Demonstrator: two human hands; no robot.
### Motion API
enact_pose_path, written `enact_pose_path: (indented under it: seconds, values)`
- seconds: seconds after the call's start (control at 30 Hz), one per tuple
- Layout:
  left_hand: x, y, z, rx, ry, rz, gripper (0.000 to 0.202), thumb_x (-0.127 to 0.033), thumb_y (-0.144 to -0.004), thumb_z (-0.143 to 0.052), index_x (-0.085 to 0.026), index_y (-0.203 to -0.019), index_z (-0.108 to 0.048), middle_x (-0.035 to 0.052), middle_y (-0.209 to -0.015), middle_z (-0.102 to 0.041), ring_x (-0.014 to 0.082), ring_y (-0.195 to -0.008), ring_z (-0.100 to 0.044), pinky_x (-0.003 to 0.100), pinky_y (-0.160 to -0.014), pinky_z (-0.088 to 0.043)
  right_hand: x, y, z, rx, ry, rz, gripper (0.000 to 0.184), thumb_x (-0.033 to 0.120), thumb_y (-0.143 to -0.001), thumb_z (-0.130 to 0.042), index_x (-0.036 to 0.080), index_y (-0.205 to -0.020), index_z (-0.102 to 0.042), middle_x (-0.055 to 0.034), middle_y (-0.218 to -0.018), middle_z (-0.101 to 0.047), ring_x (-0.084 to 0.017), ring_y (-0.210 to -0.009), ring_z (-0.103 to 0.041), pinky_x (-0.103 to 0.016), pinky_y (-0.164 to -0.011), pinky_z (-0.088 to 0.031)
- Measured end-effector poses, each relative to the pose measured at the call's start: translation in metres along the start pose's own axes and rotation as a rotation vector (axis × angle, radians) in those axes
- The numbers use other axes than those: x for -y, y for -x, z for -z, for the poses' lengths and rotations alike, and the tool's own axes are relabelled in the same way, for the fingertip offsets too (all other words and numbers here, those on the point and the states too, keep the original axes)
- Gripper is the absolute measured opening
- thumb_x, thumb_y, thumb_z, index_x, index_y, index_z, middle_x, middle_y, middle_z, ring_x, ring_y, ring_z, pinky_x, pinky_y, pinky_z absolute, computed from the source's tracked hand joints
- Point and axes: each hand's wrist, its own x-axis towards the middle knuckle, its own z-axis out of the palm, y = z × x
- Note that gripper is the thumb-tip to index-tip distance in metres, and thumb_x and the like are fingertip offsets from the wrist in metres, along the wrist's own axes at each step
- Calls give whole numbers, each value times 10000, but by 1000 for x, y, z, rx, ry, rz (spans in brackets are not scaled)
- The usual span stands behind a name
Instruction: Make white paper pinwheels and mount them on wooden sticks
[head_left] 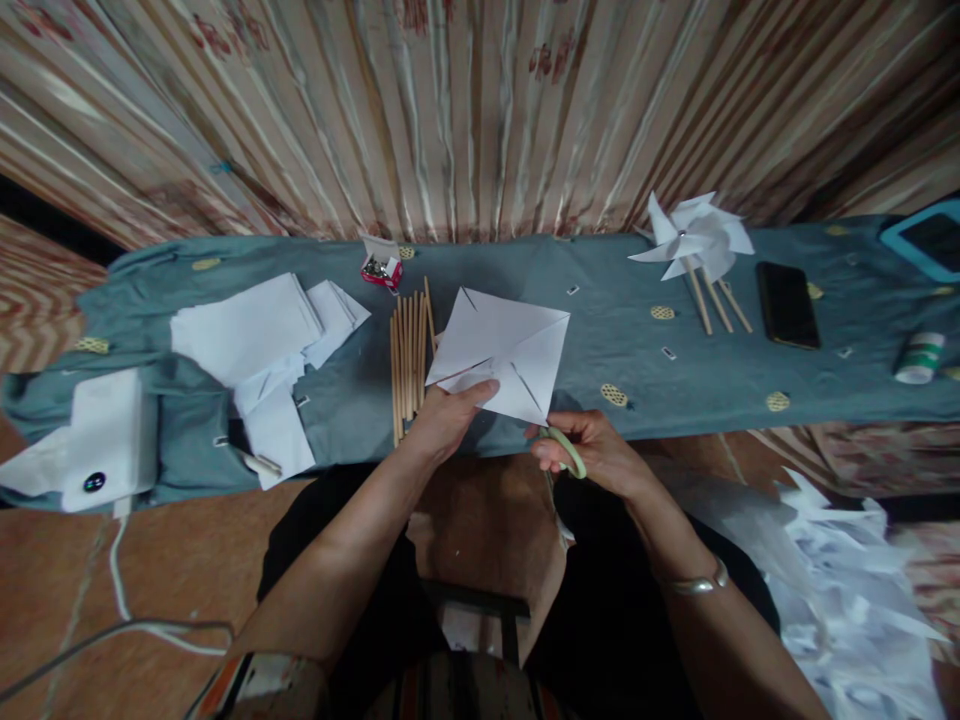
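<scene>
A square sheet of white paper (517, 330), with slits running in from its corners, is held up over the front of the table. My left hand (450, 415) grips its lower left side, thumb on top. My right hand (592, 452) is closed around scissors (566, 450) with pale green handles, at the paper's lower right corner. The blades are mostly hidden, so I cannot tell whether they touch the paper. Just left of the sheet lies a row of thin wooden sticks (409, 350). Behind them stands a small red box (381, 265) holding small shiny metal pieces.
White paper sheets (247, 325) and a white device (112, 440) with a cable lie left. Paper pinwheels (694, 235) on sticks, a black phone (787, 305) and a green-white roll (919, 358) are right. A bag of pinwheels (847, 600) sits low right. A curtain (480, 120) hangs behind.
</scene>
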Motion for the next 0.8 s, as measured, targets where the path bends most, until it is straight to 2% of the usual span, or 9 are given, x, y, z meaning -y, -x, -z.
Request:
enact_pose_path:
  seconds: [0.33,0.57,0.8]
  values:
    - [0,2,-1,-43,-19,13,652,-177,-571,-791,-177,-1201,-624,85,-1110,-704,252,-1036,-641,416,-997,-445,-4,1,2,-7,2,8,409,457,-514,-893,158,-738,-728,23,-545,-631,-71,-487,-549,-173,-461,-423]
    - [5,1,0,-77,-48,10,646,-180,-565,-787,-167,-1192,-633,86,-1073,-714,257,-1030,-641,437,-1024,-429,-4,1,3,1,23,12,410,492,-528,-878,157,-694,-709,24,-547,-621,-64,-484,-530,-172,-458,-406]
    - [4,1,-1,-65,-31,10,632,-164,-560,-785,-172,-1175,-636,79,-1065,-714,250,-1021,-645,424,-1019,-434,-4,1,3,18,28,29,383,470,-561,-871,152,-686,-698,22,-543,-622,-55,-479,-524,-165,-455,-383]
